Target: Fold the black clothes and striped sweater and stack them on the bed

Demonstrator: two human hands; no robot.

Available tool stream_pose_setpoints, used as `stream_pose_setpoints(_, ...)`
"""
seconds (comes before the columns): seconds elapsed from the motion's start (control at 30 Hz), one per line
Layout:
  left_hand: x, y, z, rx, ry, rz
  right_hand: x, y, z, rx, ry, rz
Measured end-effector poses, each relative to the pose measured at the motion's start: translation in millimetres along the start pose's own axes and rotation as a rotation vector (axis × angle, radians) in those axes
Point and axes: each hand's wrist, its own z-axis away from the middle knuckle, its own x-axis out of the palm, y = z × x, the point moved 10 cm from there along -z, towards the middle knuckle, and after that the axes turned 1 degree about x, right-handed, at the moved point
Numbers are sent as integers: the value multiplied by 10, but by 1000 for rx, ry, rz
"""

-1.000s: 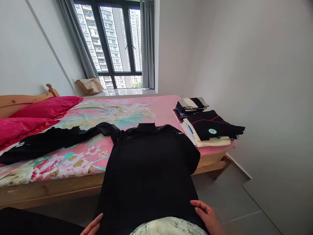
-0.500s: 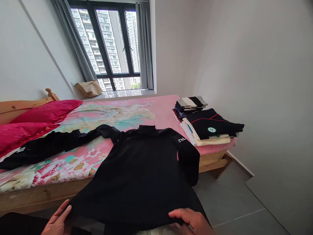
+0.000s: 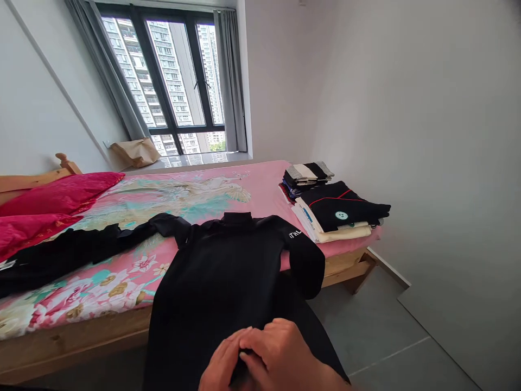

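A black high-necked long-sleeved top [image 3: 220, 271] lies spread with its collar toward the far side of the bed and its lower part hanging over the near edge. White lettering shows on its right-hand sleeve. My left hand [image 3: 223, 358] and my right hand [image 3: 280, 350] meet over the lower body of the top, fingertips pinched together on its cloth. The exact bit of cloth between the fingers is mostly hidden by the hands.
The wooden bed has a pink floral sheet [image 3: 195, 195]. A folded pile of clothes [image 3: 337, 209] sits at its right end. Another black garment [image 3: 81, 250] stretches across the left, near red pillows [image 3: 69, 190]. A brown paper bag [image 3: 136, 152] is on the windowsill.
My hands, apart at the two sides of the top's hem before, have come together in the middle. The lower part of the top has narrowed and is drawn inward.
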Motion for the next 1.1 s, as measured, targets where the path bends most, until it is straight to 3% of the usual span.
stream_pose_setpoints(0.13,-75,19,-87,-10,102,-34,85,-166,-89,-78,49,-46)
stream_pose_setpoints(0.23,-169,-21,-111,-26,125,-20,82,-166,-118,-54,69,-252)
stream_pose_setpoints(0.37,-376,-239,-99,-185,261,33,-8,388,6,269,112,-368)
stream_pose_setpoints(0.47,-359,-395,-86,-215,226,42,-59,971,375,509,170,-312)
stream_pose_setpoints(0.6,-25,-614,-56,-248,-9,-23,158,1474,1012,697,40,-238)
stream_pose_setpoints(0.77,459,-589,-82,-196,-294,-201,398,1608,1572,869,-174,-161)
stream_pose_setpoints(0.93,854,-481,-163,-47,-519,-392,463,1495,1553,815,-344,-160)
stream_pose_setpoints(1.03,1113,-479,-212,59,-641,-482,515,1491,1464,761,-360,-140)
stream_pose_setpoints(1.1,1238,-473,-262,132,-660,-535,545,1518,1410,739,-330,-106)
